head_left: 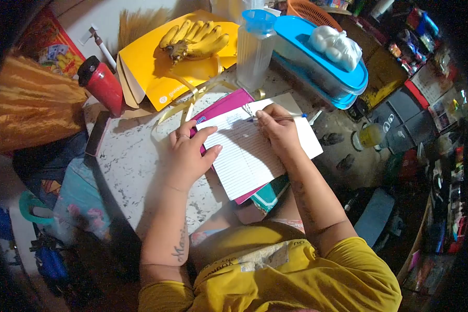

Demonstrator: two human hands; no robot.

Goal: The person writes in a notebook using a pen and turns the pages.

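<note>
A lined notebook (244, 161) lies open on the table, with some handwriting near the top of its page. Under it shows a magenta cover (223, 106), and a teal book (269, 196) peeks out below. My right hand (281, 130) is closed around a pen (291, 117), its tip close to the upper part of the page. My left hand (192, 153), a ring on one finger, rests at the page's left edge with fingers spread, holding nothing.
Beyond the notebook are a yellow envelope (140, 73) with bananas (195, 40), a clear pitcher (255, 57) with a blue lid, and a blue-lidded container (317, 78) bearing a white plastic bag (338, 47). A red tumbler (103, 86) and a phone (96, 136) stand left.
</note>
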